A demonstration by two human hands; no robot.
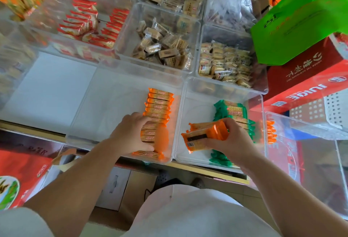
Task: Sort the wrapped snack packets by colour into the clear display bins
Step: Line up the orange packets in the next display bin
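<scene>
A white tabletop [49, 90] with a pale wooden front edge is seen, and a bare patch is left at its front left. Clear plastic bins are set directly on it, packed side by side. A front left bin [105, 108] and a front right bin [195, 116] are placed along the near edge, and a back row of bins [130, 29] is set just behind them.

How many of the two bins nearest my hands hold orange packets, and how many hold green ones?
orange-packet bin: 1
green-packet bin: 1
Total: 2 bins
The right hand holds orange packets above the green-packet bin, not in it.
</scene>
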